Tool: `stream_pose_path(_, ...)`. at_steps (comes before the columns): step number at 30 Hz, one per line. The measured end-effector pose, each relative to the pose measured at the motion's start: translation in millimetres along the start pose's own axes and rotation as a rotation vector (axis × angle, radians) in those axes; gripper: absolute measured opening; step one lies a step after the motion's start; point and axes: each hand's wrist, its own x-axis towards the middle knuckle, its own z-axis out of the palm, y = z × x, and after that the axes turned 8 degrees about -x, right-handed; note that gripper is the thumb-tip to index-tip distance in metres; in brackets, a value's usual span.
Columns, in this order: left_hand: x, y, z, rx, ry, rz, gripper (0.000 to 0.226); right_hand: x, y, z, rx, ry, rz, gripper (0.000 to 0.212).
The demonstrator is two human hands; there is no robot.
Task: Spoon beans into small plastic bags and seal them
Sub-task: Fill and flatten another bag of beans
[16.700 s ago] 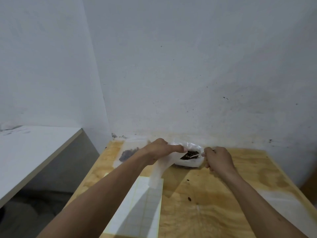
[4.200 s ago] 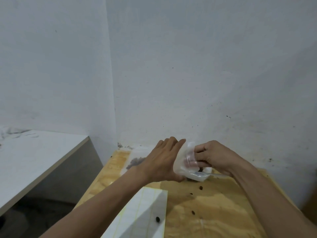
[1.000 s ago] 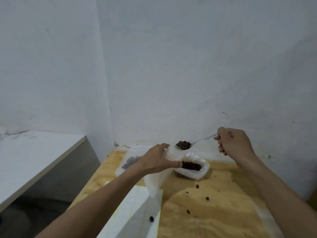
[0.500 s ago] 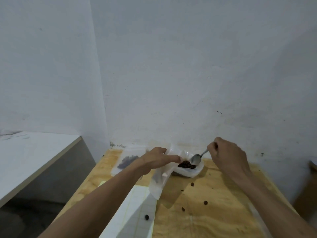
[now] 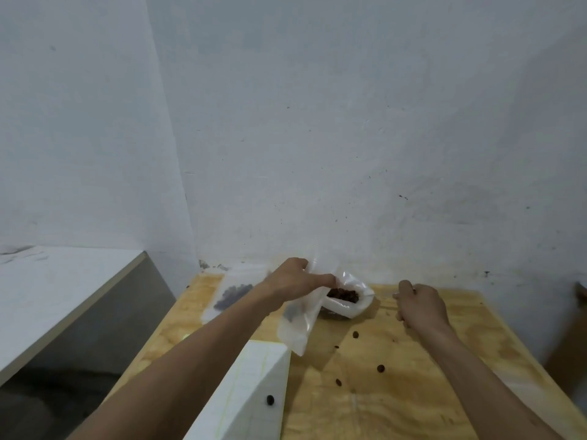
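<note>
the left hand [image 5: 293,282] is curled around the top of a small clear plastic bag [image 5: 297,322], pinching its rim so the bag hangs down from the fingers toward the wooden worktop [image 5: 413,392]; a few dark beans show through its lower part. just to the right of that hand sits a larger open bag of beans [image 5: 347,301], its mouth rolled back and the brown beans visible inside, standing on the worktop near the wall. the right hand [image 5: 419,304] is beside that bag, fingers curled in a fist around a thin spoon handle [image 5: 386,295], which is blurred and hard to make out; the bowl of the spoon cannot be seen clearly. loose beans [image 5: 380,368] lie scattered on the wood in front of the hands, and one more lies on a white lined sheet [image 5: 251,392] at the near edge. further left, against the wall, a flat filled bag [image 5: 230,295] of beans lies on the worktop. a white shelf [image 5: 47,290] stands off to the left.
</note>
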Motion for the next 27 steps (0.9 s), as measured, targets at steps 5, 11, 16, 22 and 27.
stream_pose_path(5,-7.0,-12.3,-15.6,0.031,0.045,0.118,0.051,4.7,-15.9,-20.3,0.054,0.044,-0.061,0.040)
stream_pose_path(11,-12.6,-21.7,-21.9,0.139,0.079,0.215,0.049,13.6,-46.3,-41.3,0.177,0.073,-0.096,0.037)
stream_pose_path(16,-17.1,-23.7,-18.7,0.173,0.045,0.216,0.042,7.8,-72.8,-49.9,0.165,0.058,-0.186,0.037)
stream_pose_path(22,-11.9,-23.4,-8.9,0.165,0.033,0.225,0.043,-14.4,-93.6,-45.3,-0.106,0.088,-0.512,0.033)
stream_pose_path(27,-6.1,-25.4,-7.7,0.135,0.028,0.202,0.037,-11.2,-87.1,-50.3,-0.186,0.178,-0.629,0.027)
